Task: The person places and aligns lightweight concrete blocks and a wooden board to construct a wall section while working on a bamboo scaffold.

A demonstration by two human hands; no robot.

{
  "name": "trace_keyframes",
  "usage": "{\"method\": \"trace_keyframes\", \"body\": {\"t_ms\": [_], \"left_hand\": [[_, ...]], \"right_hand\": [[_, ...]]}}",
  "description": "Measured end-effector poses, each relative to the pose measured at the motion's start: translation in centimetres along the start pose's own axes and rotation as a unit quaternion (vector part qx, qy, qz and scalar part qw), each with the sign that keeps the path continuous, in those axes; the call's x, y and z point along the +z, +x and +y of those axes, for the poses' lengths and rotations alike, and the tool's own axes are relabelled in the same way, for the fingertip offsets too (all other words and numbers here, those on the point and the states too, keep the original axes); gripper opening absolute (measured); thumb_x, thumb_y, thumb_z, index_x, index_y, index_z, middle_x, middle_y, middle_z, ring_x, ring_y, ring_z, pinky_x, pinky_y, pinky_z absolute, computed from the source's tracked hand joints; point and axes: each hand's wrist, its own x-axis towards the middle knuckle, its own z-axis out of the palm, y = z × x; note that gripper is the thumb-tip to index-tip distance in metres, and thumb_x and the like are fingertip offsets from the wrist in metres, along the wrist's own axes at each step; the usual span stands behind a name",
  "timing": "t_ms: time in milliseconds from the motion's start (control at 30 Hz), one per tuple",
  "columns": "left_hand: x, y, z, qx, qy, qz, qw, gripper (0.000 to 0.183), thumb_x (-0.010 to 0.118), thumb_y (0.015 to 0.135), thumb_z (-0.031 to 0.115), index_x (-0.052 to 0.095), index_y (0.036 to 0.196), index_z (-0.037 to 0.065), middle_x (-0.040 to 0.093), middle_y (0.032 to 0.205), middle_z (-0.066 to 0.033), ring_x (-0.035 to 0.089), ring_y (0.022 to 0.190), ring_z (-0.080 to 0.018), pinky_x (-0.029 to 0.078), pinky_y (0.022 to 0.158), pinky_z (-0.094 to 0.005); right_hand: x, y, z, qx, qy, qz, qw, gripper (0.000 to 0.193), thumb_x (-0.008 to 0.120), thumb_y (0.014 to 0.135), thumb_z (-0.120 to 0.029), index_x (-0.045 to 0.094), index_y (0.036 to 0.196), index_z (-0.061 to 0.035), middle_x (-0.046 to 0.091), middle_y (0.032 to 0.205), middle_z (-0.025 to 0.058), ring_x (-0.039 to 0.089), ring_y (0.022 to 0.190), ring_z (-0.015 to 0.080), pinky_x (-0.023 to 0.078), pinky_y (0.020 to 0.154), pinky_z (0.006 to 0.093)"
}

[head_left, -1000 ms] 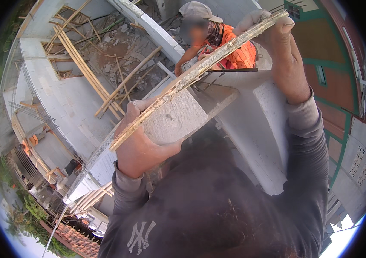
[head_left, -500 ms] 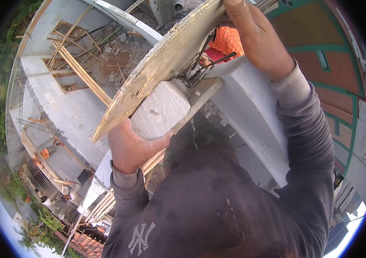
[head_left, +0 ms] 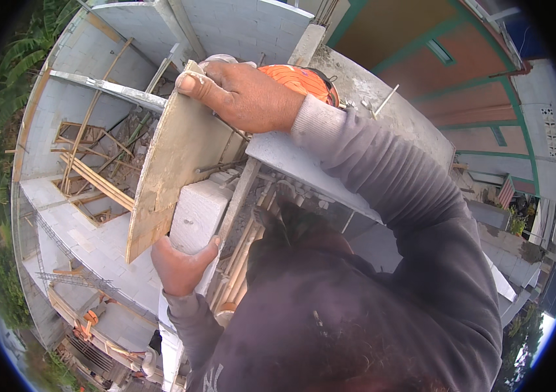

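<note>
A plywood board (head_left: 172,163) stands on edge, its rough rim toward me. My right hand (head_left: 252,95) grips its far upper corner, the thumb over the edge. The end of a pale lightweight concrete block (head_left: 199,212) sits between this board and a narrower grey board (head_left: 237,196) on its right. Below the block's near end, my left hand (head_left: 178,266) is wrapped round it, thumb on the right side. Its other fingers are partly hidden near the plywood's lower end. Steel rods (head_left: 225,168) lie behind the block.
A person in an orange top (head_left: 301,81) is just beyond my right hand. Pale wall tops (head_left: 317,166) run to the right. Bamboo poles (head_left: 242,261) lie below, near my legs. Unfinished block walls (head_left: 88,209) and rubble (head_left: 121,147) spread at left.
The plywood has turned more upright and shifted left, with my right hand moving left along with it. My left hand and the block appear lower and further left as the view has shifted.
</note>
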Motion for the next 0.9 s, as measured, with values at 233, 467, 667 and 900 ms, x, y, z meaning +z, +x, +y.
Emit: {"method": "trace_keyframes", "body": {"t_ms": [233,467,667,900], "left_hand": [[0.4,-0.3,-1.3,-0.009,0.040,-0.005,0.999,0.069,0.098,0.066,0.031,0.058,0.105,-0.009,0.065,0.098,-0.0203,0.065,0.091,-0.0335,0.053,0.082,-0.0451],[0.1,-0.1,-2.6,-0.010,0.027,-0.012,1.000,0.072,0.098,0.069,0.035,0.053,0.102,-0.011,0.062,0.099,-0.0206,0.063,0.093,-0.0292,0.053,0.081,-0.0440],[0.4,-0.6,-1.7,-0.059,0.039,0.009,0.997,0.069,0.099,0.066,0.030,0.053,0.099,-0.010,0.062,0.098,-0.0200,0.064,0.090,-0.0281,0.054,0.081,-0.0441],[0.5,-1.0,-4.2,-0.018,0.065,0.024,0.997,0.073,0.100,0.066,0.034,0.053,0.100,-0.010,0.063,0.097,-0.0196,0.064,0.088,-0.0264,0.054,0.077,-0.0410]], "right_hand": [[-0.8,-0.3,-0.8,0.036,0.016,-0.044,0.998,0.096,0.036,0.100,-0.081,0.068,0.123,0.0075,0.072,0.108,0.0312,0.073,0.103,0.0423,0.057,0.091,0.0494],[-0.4,0.0,-1.1,0.044,0.036,-0.051,0.997,0.106,0.034,0.095,-0.087,0.067,0.127,0.0078,0.071,0.118,0.0308,0.069,0.115,0.0441,0.054,0.100,0.0522],[-1.0,-0.7,-1.2,0.038,0.036,-0.047,0.997,0.107,0.033,0.094,-0.089,0.067,0.124,0.0084,0.071,0.114,0.0316,0.070,0.111,0.0455,0.054,0.097,0.0527],[-0.3,-0.1,-0.8,0.039,0.029,-0.046,0.998,0.106,0.034,0.095,-0.088,0.066,0.126,0.0084,0.071,0.114,0.0322,0.070,0.112,0.0450,0.055,0.097,0.0526]]}}
